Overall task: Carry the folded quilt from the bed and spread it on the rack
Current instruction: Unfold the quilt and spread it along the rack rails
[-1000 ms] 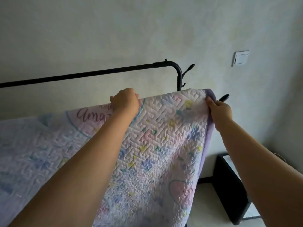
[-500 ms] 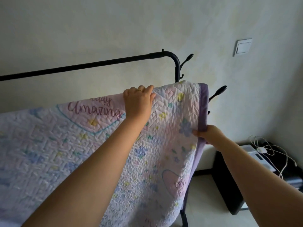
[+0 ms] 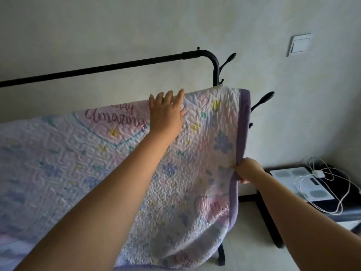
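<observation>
A pastel quilt (image 3: 82, 165) with flowers, a purple border and the word "Amazing" hangs spread over a lower bar of the black metal rack (image 3: 109, 66), filling the left and middle of the view. My left hand (image 3: 166, 112) lies flat on the quilt near its top edge, fingers apart, a ring on one finger. My right hand (image 3: 247, 170) pinches the purple right-hand border about halfway down. The bar under the quilt is hidden.
The rack's upper bar runs above the quilt, with black hooks (image 3: 261, 99) at its right post. A light switch (image 3: 298, 45) is on the pale wall. A black side table (image 3: 281, 216) at right carries a white scale (image 3: 298, 182) and a white cable (image 3: 332, 192).
My left hand went from gripping the top edge to lying flat with fingers spread. My right hand slid down the purple border from the top corner to mid-height. The view tilted down.
</observation>
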